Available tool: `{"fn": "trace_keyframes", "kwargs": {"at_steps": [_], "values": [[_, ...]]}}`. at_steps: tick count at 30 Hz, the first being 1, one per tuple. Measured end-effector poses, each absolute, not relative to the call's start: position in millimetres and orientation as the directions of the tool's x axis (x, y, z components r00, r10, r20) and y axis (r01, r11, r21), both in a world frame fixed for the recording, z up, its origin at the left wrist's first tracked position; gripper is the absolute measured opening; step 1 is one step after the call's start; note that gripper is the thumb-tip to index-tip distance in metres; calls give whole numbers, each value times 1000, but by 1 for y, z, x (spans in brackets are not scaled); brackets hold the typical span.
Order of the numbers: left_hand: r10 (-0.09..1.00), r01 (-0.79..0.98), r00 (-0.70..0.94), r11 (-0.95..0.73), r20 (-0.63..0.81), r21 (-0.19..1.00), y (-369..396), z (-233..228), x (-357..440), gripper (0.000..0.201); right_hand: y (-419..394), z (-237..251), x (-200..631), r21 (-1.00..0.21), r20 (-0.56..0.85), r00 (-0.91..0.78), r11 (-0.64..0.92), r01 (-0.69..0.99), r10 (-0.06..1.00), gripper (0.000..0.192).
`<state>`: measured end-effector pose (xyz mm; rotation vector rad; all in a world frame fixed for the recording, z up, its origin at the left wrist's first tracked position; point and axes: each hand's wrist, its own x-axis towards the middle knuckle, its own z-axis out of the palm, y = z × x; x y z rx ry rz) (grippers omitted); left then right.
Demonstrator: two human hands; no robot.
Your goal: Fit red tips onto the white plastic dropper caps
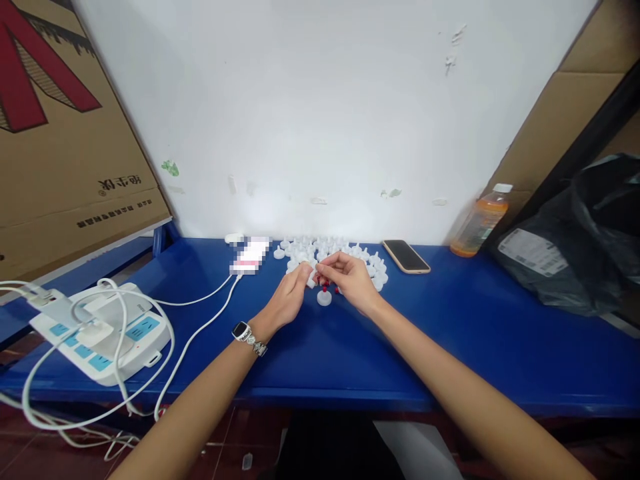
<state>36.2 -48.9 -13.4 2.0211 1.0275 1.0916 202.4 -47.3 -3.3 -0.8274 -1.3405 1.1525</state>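
Hands meeting above a blue worktop (480, 333)

A red-tipped white piece (325, 299) stands upright. Just beyond it, the left hand (291, 292) grasps a small white part (311, 279) between its fingers; whether the right hand's (351, 278) bent fingers grip, I cannot tell. Behind the red-tipped piece, white pieces (327, 247) cluster.

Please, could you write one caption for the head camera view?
Left hand and right hand meet beside small white plastic pieces on a blue table.
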Motion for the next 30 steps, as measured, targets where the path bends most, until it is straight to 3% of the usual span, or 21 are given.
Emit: {"fn": "trace_keyframes", "kwargs": {"at_steps": [7,15,20,25,28,30], "values": [[828,436,467,-522,312,733,-53,-9,35,28,-49,-2,202,-956,276,-109,262,-129,955,35],[849,428,405,-503,339,750,-53,-12,35,18,-50,-9,196,-946,318,-73,312,-82,945,37],[851,422,365,-513,377,748,-51,-12,37,22,-54,-12,192,-930,363,-26,360,-77,932,34],[815,374,431,-551,387,746,-50,-13,37,32,-51,-3,200,-931,364,-115,358,-69,924,39],[801,444,418,-591,428,673,-47,-13,37,47,-44,0,210,-920,392,-87,392,-20,916,39],[767,497,398,-641,502,585,-44,-12,37,47,-40,0,213,-907,419,-58,421,30,906,38]]}}
